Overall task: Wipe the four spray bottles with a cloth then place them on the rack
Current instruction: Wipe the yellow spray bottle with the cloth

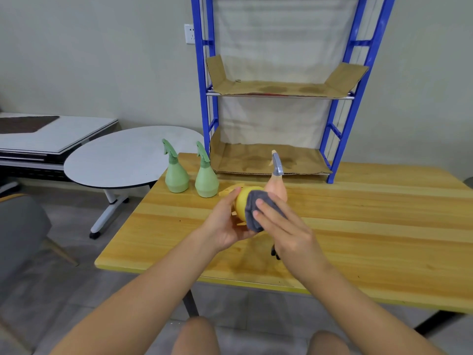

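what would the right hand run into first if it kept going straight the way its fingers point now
The right hand presses a grey cloth onto the yellow spray bottle held by the left hand. Its fingers point up-left, so past that bottle it would probably meet the nearer green spray bottle; depth is unclear.

Pale grey-green wall (102,60) with a white socket (189,34). Grey tiled floor (76,252). Wooden table (358,226) with yellow edge and dark legs. Beside it, round white table (122,157) on castors; further left, white slab-topped furniture (51,134). Grey chair (18,234) at lower left.
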A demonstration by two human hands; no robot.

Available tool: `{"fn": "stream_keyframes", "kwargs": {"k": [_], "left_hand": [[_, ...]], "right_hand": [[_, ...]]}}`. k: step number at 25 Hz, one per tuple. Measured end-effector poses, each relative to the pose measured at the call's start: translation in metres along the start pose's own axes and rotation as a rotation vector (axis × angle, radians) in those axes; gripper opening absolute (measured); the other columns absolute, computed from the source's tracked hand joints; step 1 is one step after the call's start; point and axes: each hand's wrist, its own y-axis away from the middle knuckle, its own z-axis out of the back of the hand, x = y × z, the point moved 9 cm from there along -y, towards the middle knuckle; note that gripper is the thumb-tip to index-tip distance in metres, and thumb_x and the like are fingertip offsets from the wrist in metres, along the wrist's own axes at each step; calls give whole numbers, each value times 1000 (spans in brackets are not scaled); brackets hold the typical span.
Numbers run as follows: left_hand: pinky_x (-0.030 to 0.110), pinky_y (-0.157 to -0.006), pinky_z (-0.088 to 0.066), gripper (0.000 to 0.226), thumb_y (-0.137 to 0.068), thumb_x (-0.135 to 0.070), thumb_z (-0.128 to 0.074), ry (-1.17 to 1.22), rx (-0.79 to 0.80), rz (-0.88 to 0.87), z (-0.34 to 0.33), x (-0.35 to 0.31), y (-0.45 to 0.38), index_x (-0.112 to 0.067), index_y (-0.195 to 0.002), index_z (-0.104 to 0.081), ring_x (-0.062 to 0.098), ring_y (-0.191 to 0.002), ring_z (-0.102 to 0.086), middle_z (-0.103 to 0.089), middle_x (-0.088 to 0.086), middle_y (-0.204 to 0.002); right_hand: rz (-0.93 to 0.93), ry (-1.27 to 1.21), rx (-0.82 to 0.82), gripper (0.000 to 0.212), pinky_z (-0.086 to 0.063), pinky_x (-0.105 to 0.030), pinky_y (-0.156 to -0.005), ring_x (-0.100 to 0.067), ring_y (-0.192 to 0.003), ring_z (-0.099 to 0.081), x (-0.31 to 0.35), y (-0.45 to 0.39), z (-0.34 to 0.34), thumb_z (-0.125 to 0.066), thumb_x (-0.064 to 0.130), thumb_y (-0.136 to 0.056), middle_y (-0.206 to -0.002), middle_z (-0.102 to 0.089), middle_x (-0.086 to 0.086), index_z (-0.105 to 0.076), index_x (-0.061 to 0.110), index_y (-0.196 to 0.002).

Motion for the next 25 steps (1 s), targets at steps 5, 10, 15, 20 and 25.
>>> {"fn": "stream_keyframes", "kwargs": {"k": [5, 10, 15, 20, 25], "left_hand": [[56, -90, -58, 60, -90, -50, -70, 21, -42, -50, 2, -16, -4, -11, -134, -58, 38, -113, -66, -62, 23, -132], [56, -87, -60, 63, -91, -54, -67, 16, 3, -31, -3, -16, -1, -10, -135, -57, 38, -114, -69, -67, 23, -130], [52, -77, -61, 53, -94, -49, -67, 7, -37, -101, 3, -21, 3, -14, -132, -58, 37, -108, -66, -62, 21, -131], [55, -86, -60, 48, -96, -46, -65, -34, 20, -124, -1, -30, 9, -13, -131, -59, 38, -112, -69, -67, 21, -127], [53, -90, -59, 45, -97, -46, -65, -199, -38, -209, 17, -40, 5, -20, -132, -56, 35, -114, -66, -64, 14, -129]], "right_hand": [[64, -24, -11, 39, -29, -36, -115, -20, -145, -28, -3, 12, 6, -33, 13, -105, -155, -37, 1, -50, 8, -140], [108, -32, 8, 45, -32, -41, -115, -30, -143, -32, 3, 3, 2, -53, -9, -93, -150, -43, -9, -54, 2, -136], [8, -27, -11, 48, -32, -39, -114, -21, -145, -30, -20, -1, 9, -46, -6, -93, -151, -43, -6, -53, 8, -138], [119, -90, 81, 39, -31, -34, -116, -23, -142, -35, 0, 4, -8, -31, 10, -106, -149, -44, -7, -55, 1, -135], [89, -145, 209, 36, -30, -28, -115, -20, -133, -44, -30, -6, -32, -36, 9, -102, -140, -53, -11, -61, -3, -126]]}}
